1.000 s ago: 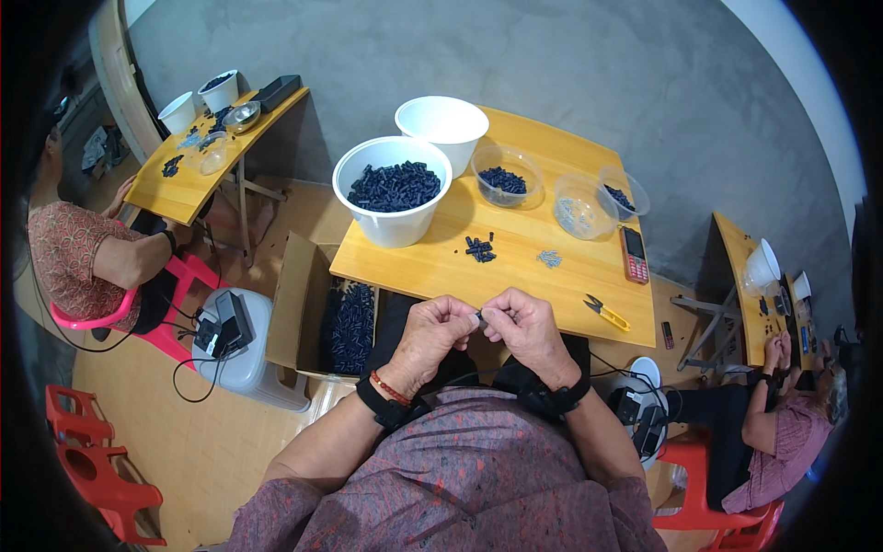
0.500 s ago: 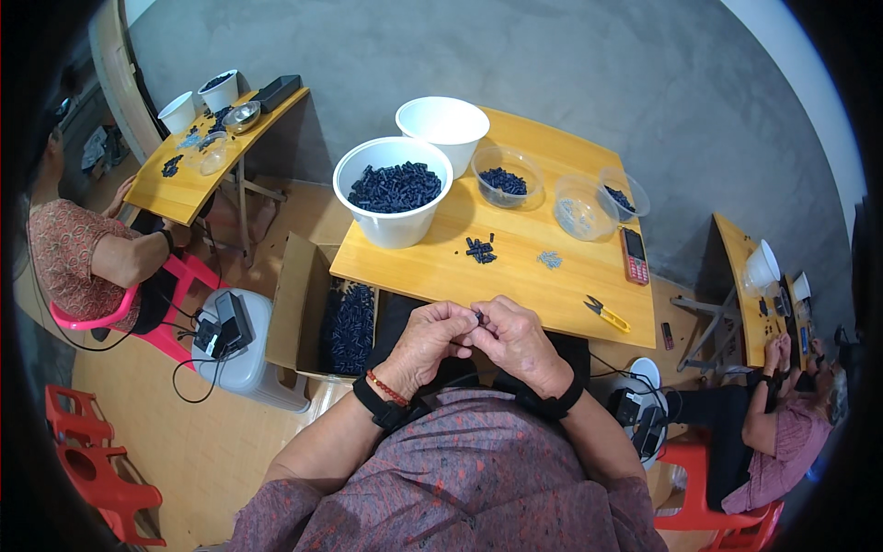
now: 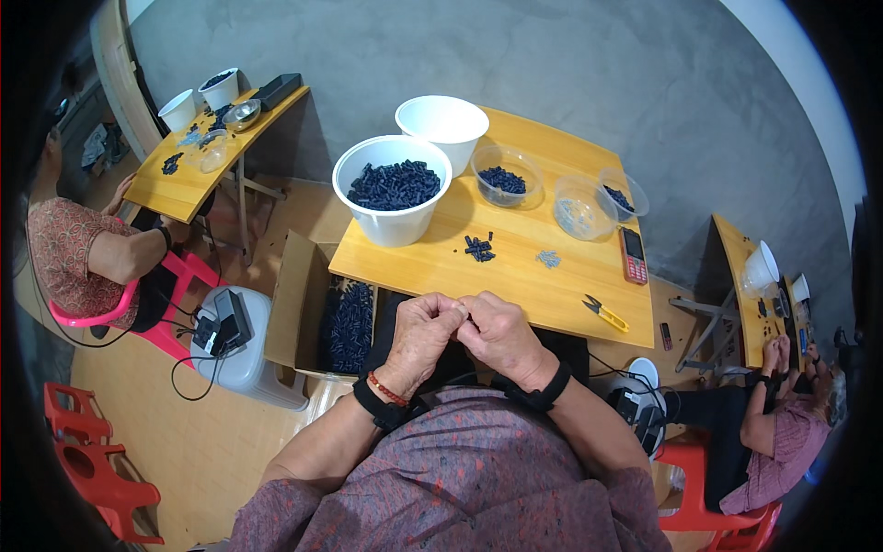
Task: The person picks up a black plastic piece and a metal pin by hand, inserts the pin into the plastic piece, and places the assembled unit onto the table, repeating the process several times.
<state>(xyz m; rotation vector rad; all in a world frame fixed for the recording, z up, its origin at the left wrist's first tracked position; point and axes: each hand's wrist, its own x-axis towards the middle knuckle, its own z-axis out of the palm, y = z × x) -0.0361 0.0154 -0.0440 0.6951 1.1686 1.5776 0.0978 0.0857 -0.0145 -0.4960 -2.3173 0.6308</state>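
Note:
My left hand (image 3: 418,339) and my right hand (image 3: 506,337) meet at the fingertips just off the near edge of the yellow wooden table (image 3: 414,267). Both are closed in a pinch, and whatever sits between the fingers is hidden. Beyond them on the tabletop lies a small pile of short black tube-like pieces (image 3: 478,248). To its right is a little heap of small silvery pieces (image 3: 549,259). Yellow-handled thread snips (image 3: 607,315) rest near the front right corner.
A white bucket (image 3: 391,225) full of black pieces stands before another white bucket (image 3: 443,120). Clear plastic bowls (image 3: 506,198) and a red phone (image 3: 633,256) are farther right. A cardboard box (image 3: 292,304) of black pieces sits below left. Co-workers sit at side tables.
A small dark piece showed between my fingertips before; now it is out of sight. My right hand has turned, its knuckles facing up, and both hands have shifted slightly left and away.

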